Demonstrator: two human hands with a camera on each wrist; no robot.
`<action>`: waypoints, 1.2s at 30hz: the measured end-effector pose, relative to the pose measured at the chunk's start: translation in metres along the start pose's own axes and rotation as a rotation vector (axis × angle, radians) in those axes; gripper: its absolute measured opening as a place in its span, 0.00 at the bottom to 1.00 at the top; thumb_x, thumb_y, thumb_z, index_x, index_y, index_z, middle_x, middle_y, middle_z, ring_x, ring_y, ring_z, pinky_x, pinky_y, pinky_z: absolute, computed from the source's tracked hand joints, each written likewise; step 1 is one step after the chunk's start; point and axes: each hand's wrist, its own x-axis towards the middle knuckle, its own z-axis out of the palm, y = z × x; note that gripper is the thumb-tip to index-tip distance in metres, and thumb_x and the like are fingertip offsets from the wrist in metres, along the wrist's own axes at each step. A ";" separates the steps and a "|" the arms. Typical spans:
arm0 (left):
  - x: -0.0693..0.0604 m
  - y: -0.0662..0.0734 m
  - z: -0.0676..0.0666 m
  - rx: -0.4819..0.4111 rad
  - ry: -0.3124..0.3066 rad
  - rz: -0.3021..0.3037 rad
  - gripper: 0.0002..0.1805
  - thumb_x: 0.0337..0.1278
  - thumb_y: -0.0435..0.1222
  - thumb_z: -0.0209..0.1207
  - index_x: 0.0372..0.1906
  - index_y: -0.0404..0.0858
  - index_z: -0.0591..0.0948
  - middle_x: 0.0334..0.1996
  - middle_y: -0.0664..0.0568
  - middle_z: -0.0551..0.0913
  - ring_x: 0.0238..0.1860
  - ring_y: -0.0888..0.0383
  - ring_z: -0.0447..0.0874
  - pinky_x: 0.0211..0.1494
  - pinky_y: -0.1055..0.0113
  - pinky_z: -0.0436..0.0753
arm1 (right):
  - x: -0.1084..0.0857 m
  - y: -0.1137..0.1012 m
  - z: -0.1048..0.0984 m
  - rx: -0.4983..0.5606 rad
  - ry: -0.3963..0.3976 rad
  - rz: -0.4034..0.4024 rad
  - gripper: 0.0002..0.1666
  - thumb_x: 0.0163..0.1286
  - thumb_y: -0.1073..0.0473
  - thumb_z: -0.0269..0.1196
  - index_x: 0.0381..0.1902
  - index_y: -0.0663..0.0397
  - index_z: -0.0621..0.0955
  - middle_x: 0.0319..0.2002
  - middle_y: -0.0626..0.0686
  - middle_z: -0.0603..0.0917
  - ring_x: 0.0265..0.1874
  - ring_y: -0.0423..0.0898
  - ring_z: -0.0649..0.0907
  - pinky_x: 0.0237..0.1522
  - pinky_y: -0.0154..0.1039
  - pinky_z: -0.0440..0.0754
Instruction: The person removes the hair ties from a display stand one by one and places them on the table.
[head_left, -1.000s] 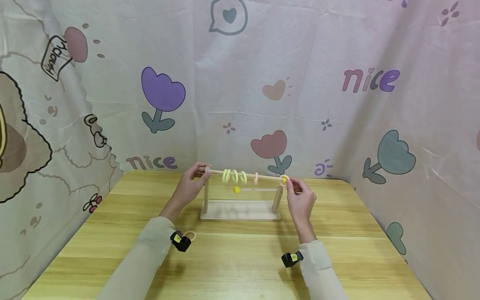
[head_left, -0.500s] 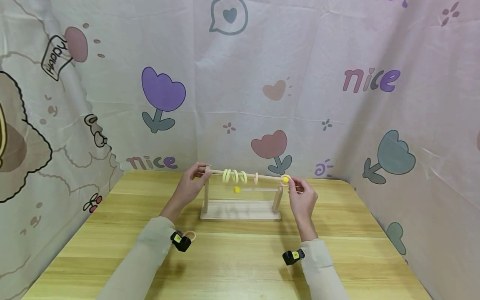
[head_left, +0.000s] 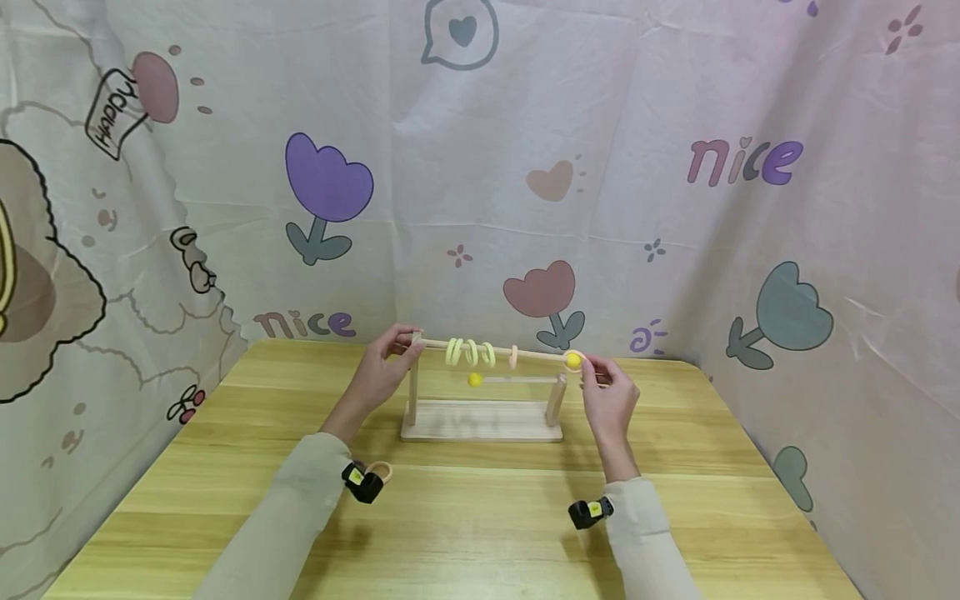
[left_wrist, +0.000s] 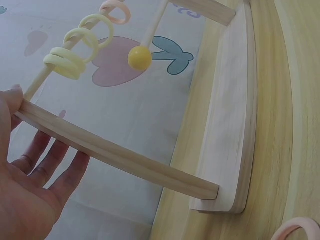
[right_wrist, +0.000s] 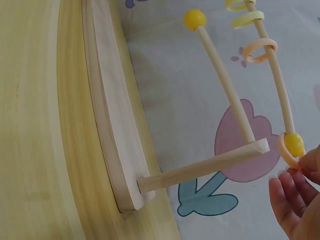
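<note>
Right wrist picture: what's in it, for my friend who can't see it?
A right hand pinches a peach ring at the yellow ball tipping a wooden rod. Another peach ring and pale yellow rings hang along it. Nearby, a second yellow-tipped rod joins a wooden stand.

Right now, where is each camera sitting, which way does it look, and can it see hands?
Head: on the person's head, facing forward and down at the wooden stand, table and cloth; left hand, right hand and sleeves show.
Left wrist: on that wrist, facing the tall post and pale rings; only the left hand shows.
Right wrist: on that wrist, facing the short post and the pinched peach ring; only the right hand shows.
Both wrist views share the lower stick and its yellow ball.
</note>
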 end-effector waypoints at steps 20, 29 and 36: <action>0.002 0.000 0.000 0.022 0.014 0.006 0.17 0.77 0.44 0.56 0.62 0.42 0.78 0.50 0.42 0.82 0.52 0.49 0.79 0.55 0.63 0.77 | 0.010 -0.002 -0.004 -0.070 -0.056 -0.017 0.09 0.71 0.64 0.67 0.44 0.66 0.88 0.37 0.66 0.90 0.23 0.25 0.79 0.26 0.19 0.78; 0.000 0.000 0.000 0.017 0.003 0.001 0.18 0.77 0.45 0.57 0.63 0.43 0.78 0.51 0.42 0.82 0.53 0.48 0.79 0.56 0.60 0.78 | 0.013 -0.005 -0.013 -0.090 -0.045 0.016 0.11 0.72 0.64 0.66 0.46 0.66 0.87 0.39 0.68 0.90 0.21 0.21 0.78 0.25 0.18 0.77; -0.001 0.001 0.000 0.011 -0.002 -0.005 0.18 0.76 0.45 0.57 0.62 0.43 0.78 0.51 0.42 0.82 0.53 0.46 0.80 0.55 0.59 0.78 | 0.018 -0.013 -0.025 -0.028 0.001 0.003 0.11 0.72 0.65 0.66 0.46 0.69 0.87 0.39 0.70 0.89 0.22 0.22 0.79 0.26 0.18 0.78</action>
